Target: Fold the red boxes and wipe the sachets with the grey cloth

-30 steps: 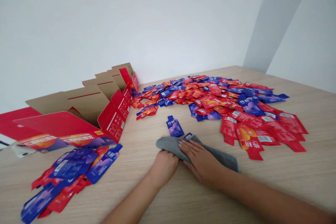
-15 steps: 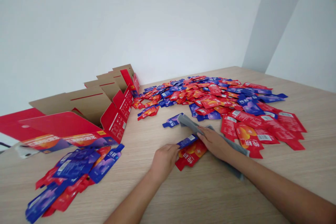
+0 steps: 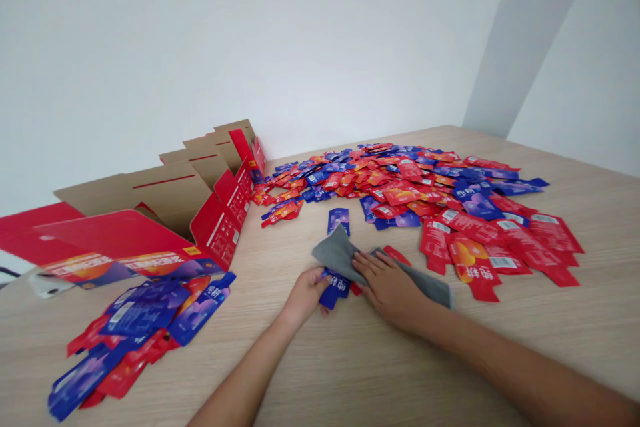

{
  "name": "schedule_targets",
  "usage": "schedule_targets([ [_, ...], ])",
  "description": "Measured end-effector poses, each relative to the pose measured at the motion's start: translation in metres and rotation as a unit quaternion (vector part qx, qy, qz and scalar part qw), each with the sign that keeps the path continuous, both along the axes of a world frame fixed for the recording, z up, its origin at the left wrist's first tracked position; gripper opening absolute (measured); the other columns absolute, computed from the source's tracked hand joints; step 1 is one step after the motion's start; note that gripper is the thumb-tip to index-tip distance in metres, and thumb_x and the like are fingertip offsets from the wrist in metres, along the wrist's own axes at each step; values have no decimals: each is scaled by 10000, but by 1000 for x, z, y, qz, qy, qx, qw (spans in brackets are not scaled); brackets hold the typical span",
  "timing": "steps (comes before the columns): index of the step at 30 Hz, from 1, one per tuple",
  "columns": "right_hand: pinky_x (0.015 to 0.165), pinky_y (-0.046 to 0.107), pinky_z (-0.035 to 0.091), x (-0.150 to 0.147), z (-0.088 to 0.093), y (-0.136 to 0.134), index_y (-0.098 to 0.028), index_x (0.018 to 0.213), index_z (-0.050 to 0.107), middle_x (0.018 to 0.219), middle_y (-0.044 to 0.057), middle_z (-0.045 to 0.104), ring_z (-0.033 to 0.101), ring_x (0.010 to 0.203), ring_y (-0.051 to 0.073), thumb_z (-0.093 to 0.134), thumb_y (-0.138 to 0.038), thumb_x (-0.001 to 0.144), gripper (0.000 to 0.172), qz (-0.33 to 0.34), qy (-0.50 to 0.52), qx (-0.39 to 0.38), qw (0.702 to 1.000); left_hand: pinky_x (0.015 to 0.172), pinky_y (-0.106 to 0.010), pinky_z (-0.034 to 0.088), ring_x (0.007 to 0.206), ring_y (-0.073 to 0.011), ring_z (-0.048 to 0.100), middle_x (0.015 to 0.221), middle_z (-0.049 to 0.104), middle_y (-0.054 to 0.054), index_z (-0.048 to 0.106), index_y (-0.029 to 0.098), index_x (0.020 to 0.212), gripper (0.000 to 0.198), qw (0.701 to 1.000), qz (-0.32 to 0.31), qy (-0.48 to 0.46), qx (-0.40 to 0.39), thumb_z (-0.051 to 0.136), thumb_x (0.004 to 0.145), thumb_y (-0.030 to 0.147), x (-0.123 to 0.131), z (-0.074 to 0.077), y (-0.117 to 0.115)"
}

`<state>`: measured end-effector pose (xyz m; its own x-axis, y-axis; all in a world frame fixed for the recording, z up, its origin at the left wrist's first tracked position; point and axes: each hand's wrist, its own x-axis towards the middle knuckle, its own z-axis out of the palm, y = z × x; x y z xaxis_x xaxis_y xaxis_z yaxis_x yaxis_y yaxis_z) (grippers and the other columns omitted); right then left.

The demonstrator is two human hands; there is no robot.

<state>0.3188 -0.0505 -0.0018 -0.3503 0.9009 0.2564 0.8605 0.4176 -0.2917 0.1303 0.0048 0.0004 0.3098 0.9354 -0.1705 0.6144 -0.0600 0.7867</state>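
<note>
My left hand is closed in a pinch on the near end of a blue sachet with white print. A grey cloth covers the sachet's far part. Stretched flat across the cloth is my right hand, its fingers pressing down on it. Small bits of red packaging peek out beside my right hand, mostly hidden by it. Just beyond the cloth lies a single blue sachet. Another red sachet shows behind the cloth's right part.
A wide heap of red and blue sachets spreads over the back and right of the wooden table. At left stands a row of open red cardboard boxes, with a smaller sachet pile in front. A white wall rises behind.
My right hand and the cloth have shifted slightly left, over the blue sachet. My left hand has moved a little up. The lone blue sachet has turned and now points away from me.
</note>
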Motion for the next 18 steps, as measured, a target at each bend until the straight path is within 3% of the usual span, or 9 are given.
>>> schedule_targets([
  [3, 1053, 507, 286, 26, -1, 13, -101, 1246, 532, 1312, 150, 508, 436, 1237, 261, 357, -260, 903, 417, -56, 35, 3, 998, 353, -210, 386, 358, -101, 489, 518, 590, 12, 593, 127, 773, 363, 980, -36, -129, -145, 589, 726, 487, -23, 6, 1],
  [5, 1048, 512, 299, 37, -1, 15, -110, 1222, 556, 1265, 143, 553, 472, 1207, 268, 331, -307, 917, 427, -81, 96, -9, 992, 385, -227, 398, 386, -116, 503, 525, 590, 10, 592, 140, 748, 367, 984, 2, -124, -127, 599, 657, 496, -59, 12, 3],
  [8, 1001, 489, 376, 39, 0, 14, -155, 1115, 634, 1114, 114, 656, 561, 1105, 274, 279, -394, 935, 464, -131, 225, -37, 965, 632, -333, 497, 638, -210, 617, 639, 628, -29, 603, 159, 733, 248, 991, 105, 56, 64, 534, 669, 389, -129, 25, 3],
  [11, 927, 465, 452, 28, 3, 13, -196, 1053, 665, 1020, 85, 695, 600, 1045, 277, 253, -496, 930, 524, -163, 345, -65, 922, 895, -486, 425, 987, -313, 577, 947, 644, -120, 599, 148, 928, 314, 913, 178, 214, 298, 473, 717, 344, -171, 33, -6],
  [12, 916, 468, 460, 23, 4, 11, -192, 1053, 664, 1019, 85, 695, 600, 1045, 282, 249, -517, 925, 542, -161, 370, -75, 912, 924, -500, 408, 1036, -314, 557, 1009, 630, -134, 585, 147, 982, 333, 898, 167, 227, 337, 458, 742, 341, -170, 33, -11],
  [14, 915, 476, 459, 12, 6, 7, -175, 1063, 659, 1047, 95, 686, 593, 1054, 290, 242, -532, 922, 567, -140, 393, -92, 904, 935, -475, 429, 1058, -277, 557, 1077, 616, -127, 557, 157, 1060, 334, 904, 90, 206, 362, 427, 802, 324, -146, 30, -26],
  [18, 991, 472, 394, -3, 6, -7, -131, 1190, 576, 1216, 137, 594, 518, 1157, 271, 266, -471, 935, 525, -65, 331, -45, 940, 969, -375, 447, 1159, -202, 511, 1244, 552, -125, 465, 148, 1237, 389, 912, -141, 151, 354, 440, 858, 233, -49, 17, -53],
])
